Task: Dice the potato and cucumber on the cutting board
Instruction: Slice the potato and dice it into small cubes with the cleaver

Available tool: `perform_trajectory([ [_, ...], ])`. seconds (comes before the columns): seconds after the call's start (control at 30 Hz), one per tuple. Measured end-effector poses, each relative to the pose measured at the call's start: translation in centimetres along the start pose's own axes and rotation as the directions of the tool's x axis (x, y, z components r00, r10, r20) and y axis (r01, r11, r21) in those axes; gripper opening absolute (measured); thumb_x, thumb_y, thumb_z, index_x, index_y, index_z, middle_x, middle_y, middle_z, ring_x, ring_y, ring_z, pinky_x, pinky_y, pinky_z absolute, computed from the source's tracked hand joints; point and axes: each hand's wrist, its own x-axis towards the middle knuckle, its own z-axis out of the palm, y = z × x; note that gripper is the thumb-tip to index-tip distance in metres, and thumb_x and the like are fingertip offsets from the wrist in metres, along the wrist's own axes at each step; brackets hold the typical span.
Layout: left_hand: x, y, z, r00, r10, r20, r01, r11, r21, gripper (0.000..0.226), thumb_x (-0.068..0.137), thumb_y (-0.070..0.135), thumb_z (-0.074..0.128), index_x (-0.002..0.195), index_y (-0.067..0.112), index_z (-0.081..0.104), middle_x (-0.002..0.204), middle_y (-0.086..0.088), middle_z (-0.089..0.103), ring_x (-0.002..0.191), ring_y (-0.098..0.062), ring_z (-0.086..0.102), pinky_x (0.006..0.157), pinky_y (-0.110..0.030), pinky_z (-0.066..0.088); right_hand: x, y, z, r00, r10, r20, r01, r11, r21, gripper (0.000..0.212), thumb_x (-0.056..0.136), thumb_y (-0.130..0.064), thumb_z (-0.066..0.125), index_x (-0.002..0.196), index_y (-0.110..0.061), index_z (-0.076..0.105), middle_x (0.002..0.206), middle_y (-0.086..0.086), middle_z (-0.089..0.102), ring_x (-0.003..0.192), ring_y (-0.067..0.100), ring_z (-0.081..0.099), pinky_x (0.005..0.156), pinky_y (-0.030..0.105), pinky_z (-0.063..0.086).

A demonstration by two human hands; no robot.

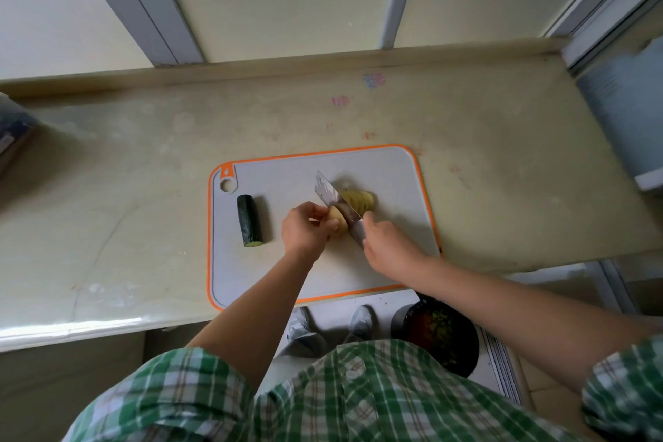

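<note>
The potato (339,221) is lying near the middle of the cutting board (394,169), partly cut. Its uncut end is sitting on the near left side of the blade, and a fanned row of pale yellow slices (358,200) is leaning on the far right side. The knife (332,195), a broad cleaver, is standing edge-down across the potato between the two parts.

The left hand (305,230) is steadying the uncut end, its grip closed with curled fingers and thumb pinching the piece. The right hand (385,240) is wrapping its grip fully around the knife handle, which is hidden inside the fist.

The cucumber (249,220), a short dark green length with one cut face towards the person, is lying on the left part of the board, well apart from the potato and untouched.

The grey, orange-rimmed board is resting on a pale, stained tabletop (143,172), close to its near edge. Below, the person is wearing a green checked shirt (323,398) and grey shoes (301,326), and a dark round bin (441,337) is standing on the floor beside them.
</note>
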Motion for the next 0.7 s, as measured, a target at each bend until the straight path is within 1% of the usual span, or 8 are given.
perform_trajectory([
  [0.1, 0.0, 0.0, -0.1, 1.000, 0.004, 0.009, -0.004, 1.000, -0.031, 0.019, 0.073, 0.009, 0.082, 0.086, 0.009, 0.069, 0.081, -0.004, 0.068, 0.074, -0.029, 0.069, 0.070, -0.046, 0.059, 0.6, 0.0, 1.1, 1.000, 0.002, -0.028, -0.002, 1.000, 0.014, 0.017, 0.094, -0.009, 0.043, 0.110, -0.005, 0.038, 0.094, 0.023, 0.062, 0.085, 0.042, 0.062, 0.060, 0.039, 0.040],
  [0.23, -0.2, -0.1, -0.4, 1.000, -0.005, 0.023, 0.007, 0.996, -0.094, 0.018, 0.074, 0.006, 0.081, 0.086, 0.008, 0.068, 0.083, -0.011, 0.068, 0.078, -0.031, 0.068, 0.071, -0.045, 0.060, 1.4, 0.3, 0.0, 0.997, -0.027, -0.073, 0.030, 0.999, 0.035, 0.018, 0.097, -0.016, 0.043, 0.110, -0.005, 0.041, 0.095, 0.025, 0.062, 0.087, 0.043, 0.061, 0.064, 0.044, 0.045],
  [0.3, -0.3, -0.1, -0.5, 1.000, -0.002, 0.019, 0.004, 0.992, -0.122, 0.018, 0.074, 0.004, 0.080, 0.087, 0.008, 0.068, 0.083, -0.012, 0.068, 0.075, -0.028, 0.067, 0.072, -0.043, 0.060, 1.6, 0.5, -1.0, 0.994, -0.049, -0.100, 0.053, 0.998, 0.037, 0.018, 0.096, -0.016, 0.045, 0.109, -0.005, 0.042, 0.093, 0.025, 0.062, 0.086, 0.043, 0.061, 0.062, 0.042, 0.041],
  [0.33, -0.3, -0.1, -0.5, 1.000, -0.003, 0.012, 0.005, 0.992, -0.128, 0.019, 0.075, 0.004, 0.080, 0.088, 0.008, 0.068, 0.084, -0.013, 0.068, 0.075, -0.027, 0.067, 0.071, -0.041, 0.060, 1.5, 0.5, -1.5, 0.992, -0.057, -0.113, 0.062, 0.997, 0.039, 0.015, 0.095, -0.016, 0.045, 0.105, -0.006, 0.042, 0.091, 0.025, 0.062, 0.084, 0.043, 0.060, 0.060, 0.040, 0.037],
  [0.37, -0.4, -0.1, -0.5, 1.000, -0.006, 0.005, 0.007, 0.992, -0.128, 0.019, 0.075, 0.005, 0.080, 0.089, 0.007, 0.067, 0.085, -0.013, 0.068, 0.077, -0.028, 0.067, 0.071, -0.040, 0.060, 1.4, 0.4, -1.9, 0.990, -0.066, -0.123, 0.072, 0.997, 0.039, 0.010, 0.095, -0.015, 0.045, 0.100, -0.008, 0.040, 0.089, 0.024, 0.062, 0.083, 0.043, 0.060, 0.058, 0.038, 0.033],
  [0.43, -0.4, -0.1, -0.4, 1.000, -0.006, -0.011, 0.005, 0.994, -0.108, 0.019, 0.076, 0.007, 0.080, 0.090, 0.009, 0.067, 0.086, -0.012, 0.068, 0.079, -0.028, 0.068, 0.072, -0.040, 0.060, 1.1, 0.3, -2.8, 0.988, -0.077, -0.133, 0.082, 0.996, 0.036, 0.012, 0.094, -0.014, 0.044, 0.092, -0.013, 0.033, 0.086, 0.024, 0.060, 0.081, 0.043, 0.058, 0.058, 0.036, 0.029],
  [0.6, -0.4, 0.0, -0.3, 0.999, -0.012, -0.038, 0.009, 0.997, -0.074, 0.022, 0.075, 0.012, 0.081, 0.093, 0.010, 0.068, 0.086, -0.008, 0.069, 0.077, -0.025, 0.069, 0.074, -0.041, 0.060, 0.6, 0.1, -4.2, 0.986, -0.103, -0.133, 0.104, 0.995, 0.003, 0.014, 0.093, -0.013, 0.044, 0.090, -0.013, 0.030, 0.089, 0.027, 0.059, 0.082, 0.044, 0.056, 0.059, 0.035, 0.025],
  [0.7, -0.4, 0.1, -0.3, 0.999, -0.014, -0.038, 0.012, 0.998, -0.059, 0.023, 0.076, 0.014, 0.081, 0.094, 0.011, 0.068, 0.087, -0.006, 0.070, 0.076, -0.023, 0.069, 0.075, -0.041, 0.060, 0.2, 0.1, -4.4, 0.987, -0.129, -0.097, 0.128, 0.992, -0.015, 0.008, 0.092, -0.011, 0.042, 0.093, -0.010, 0.035, 0.089, 0.026, 0.060, 0.082, 0.043, 0.057, 0.058, 0.037, 0.028],
])
